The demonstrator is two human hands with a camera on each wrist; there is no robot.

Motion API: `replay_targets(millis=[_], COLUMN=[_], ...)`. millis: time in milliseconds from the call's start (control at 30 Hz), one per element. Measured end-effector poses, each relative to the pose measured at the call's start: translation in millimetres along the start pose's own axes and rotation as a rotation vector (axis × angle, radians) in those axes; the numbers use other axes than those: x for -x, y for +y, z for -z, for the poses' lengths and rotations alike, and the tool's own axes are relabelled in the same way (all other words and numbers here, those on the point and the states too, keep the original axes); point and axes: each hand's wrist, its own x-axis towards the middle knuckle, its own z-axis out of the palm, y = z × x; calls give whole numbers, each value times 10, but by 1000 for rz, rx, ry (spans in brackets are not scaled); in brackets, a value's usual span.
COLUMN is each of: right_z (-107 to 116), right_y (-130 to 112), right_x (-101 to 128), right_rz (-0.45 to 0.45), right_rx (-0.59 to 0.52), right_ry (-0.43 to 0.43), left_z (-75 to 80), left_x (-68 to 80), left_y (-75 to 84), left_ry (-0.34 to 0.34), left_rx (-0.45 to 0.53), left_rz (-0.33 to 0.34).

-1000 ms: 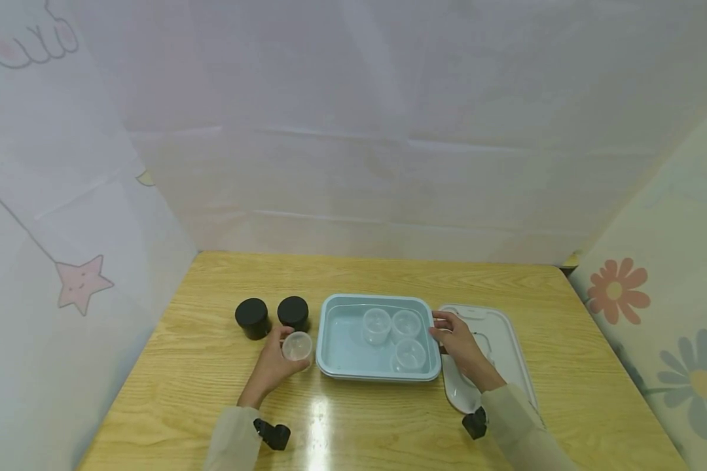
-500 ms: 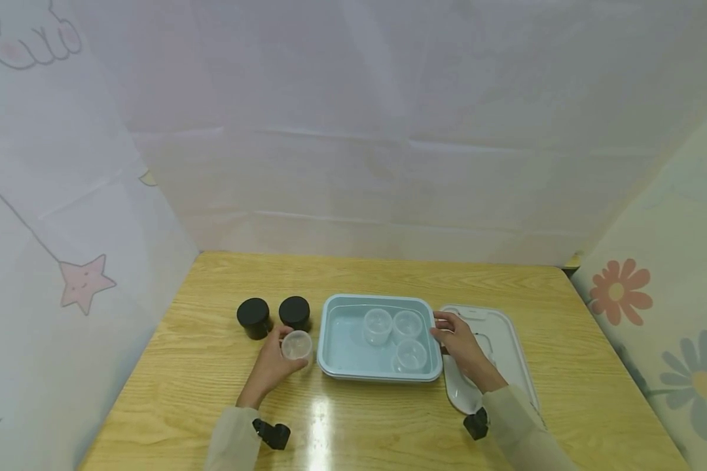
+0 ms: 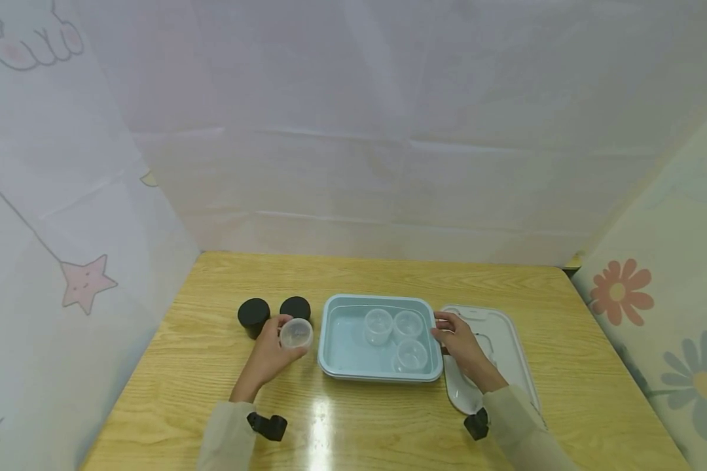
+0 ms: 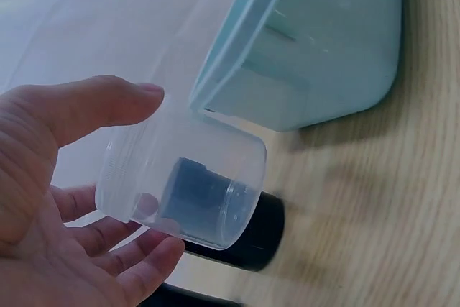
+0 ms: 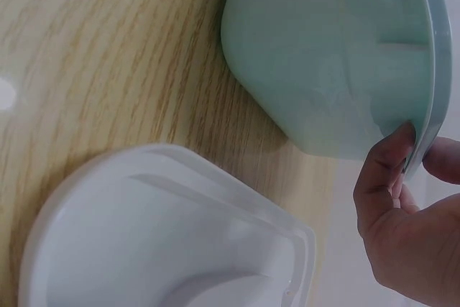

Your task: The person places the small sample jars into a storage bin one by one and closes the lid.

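Note:
My left hand [image 3: 271, 353] [image 4: 65, 206] holds a small clear plastic cup [image 3: 296, 333] [image 4: 183, 185] lifted off the table, between thumb and fingers, just left of a light blue tub [image 3: 330, 356] [image 4: 316, 48]. Three more clear cups [image 3: 409, 324] stand inside the tub. Two black jars [image 3: 253, 315] [image 4: 251, 239] stand behind the held cup. My right hand [image 3: 458, 340] [image 5: 410, 228] grips the tub's right rim [image 5: 431, 70], thumb on one side and fingers on the other.
A white lid [image 3: 503, 340] [image 5: 158, 235] lies flat on the wooden table [image 3: 212, 405] to the right of the tub, partly under my right forearm. Pale curtain walls close in the back and both sides.
My left hand has raised the clear cup slightly and tilted it toward the black jars. The right hand stays on the tub's rim.

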Motion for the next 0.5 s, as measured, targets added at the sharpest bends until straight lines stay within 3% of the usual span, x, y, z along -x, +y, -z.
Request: replay_targets(millis=[500], right_z=[-9], right_y=[-5], right_x=[-8], right_rz=[-1], right_rx=[-7], right_ry=[1], left_z=[38], left_x=[-101], left_y=[248], left_ry=[-3], left_rx=[6], left_rz=[-76])
